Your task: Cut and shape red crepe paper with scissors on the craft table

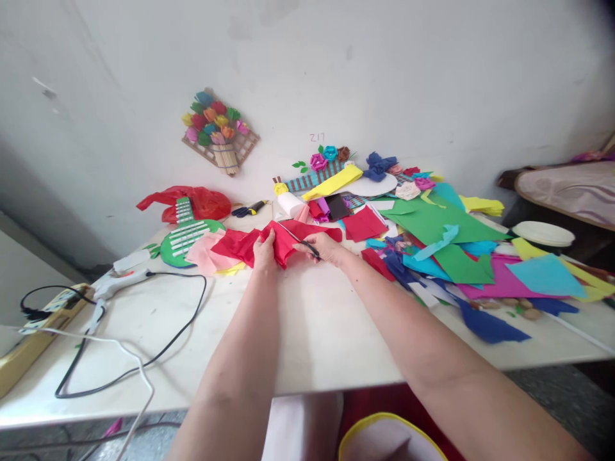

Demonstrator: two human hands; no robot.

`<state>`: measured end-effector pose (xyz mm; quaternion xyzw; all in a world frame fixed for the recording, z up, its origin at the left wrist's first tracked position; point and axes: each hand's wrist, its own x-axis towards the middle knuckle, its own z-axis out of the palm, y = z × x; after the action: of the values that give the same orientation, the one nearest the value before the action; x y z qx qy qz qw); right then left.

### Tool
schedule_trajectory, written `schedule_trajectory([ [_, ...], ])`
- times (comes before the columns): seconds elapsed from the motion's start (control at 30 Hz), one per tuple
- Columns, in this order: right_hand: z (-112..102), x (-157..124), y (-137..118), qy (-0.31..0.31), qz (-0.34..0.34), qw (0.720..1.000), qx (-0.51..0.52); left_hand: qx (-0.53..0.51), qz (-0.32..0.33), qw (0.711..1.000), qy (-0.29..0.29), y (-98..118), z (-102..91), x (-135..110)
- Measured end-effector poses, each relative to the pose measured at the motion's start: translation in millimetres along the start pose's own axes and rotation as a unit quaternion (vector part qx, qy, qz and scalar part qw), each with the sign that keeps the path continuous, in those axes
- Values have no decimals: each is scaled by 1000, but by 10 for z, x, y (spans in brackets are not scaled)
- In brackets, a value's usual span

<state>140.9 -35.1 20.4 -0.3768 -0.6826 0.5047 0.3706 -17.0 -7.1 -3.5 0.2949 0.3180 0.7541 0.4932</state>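
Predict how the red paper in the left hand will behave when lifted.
The red paper will probably hang floppy, since it bunches into loose creases at the left hand. It looks thin, so it is likely light for its size and may tear if pulled hard.

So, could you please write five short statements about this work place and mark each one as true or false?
1. The right hand holds the scissors. True.
2. The left hand holds yellow paper. False: it holds red paper.
3. A white glue gun lies on the table. True.
4. The flower bunch on the wall is all red. False: it also has blue, green and yellow flowers.
5. A red plastic bag lies behind the green piece with white strips. True.
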Motion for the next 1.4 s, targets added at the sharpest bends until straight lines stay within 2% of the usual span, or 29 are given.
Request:
schedule_trajectory([
  [0.23,12,-7,-11,-6,7,1000,17,-1,0,1000,-1,26,-1,-18],
  [0.37,-10,-9,18,-28,2,999,43,-4,-6,1000,-15,26,1,-21],
  [0.53,-48,-30,19,-46,3,999,24,2,-18,999,-42,28,20,-45],
  [0.87,-31,-38,-6,-24,12,999,25,4,-32,997,-68,55,87,-138],
  [1.4,-9,-15,65,-19,-20,998,56,-21,-33,998,-52,61,104,-157],
])
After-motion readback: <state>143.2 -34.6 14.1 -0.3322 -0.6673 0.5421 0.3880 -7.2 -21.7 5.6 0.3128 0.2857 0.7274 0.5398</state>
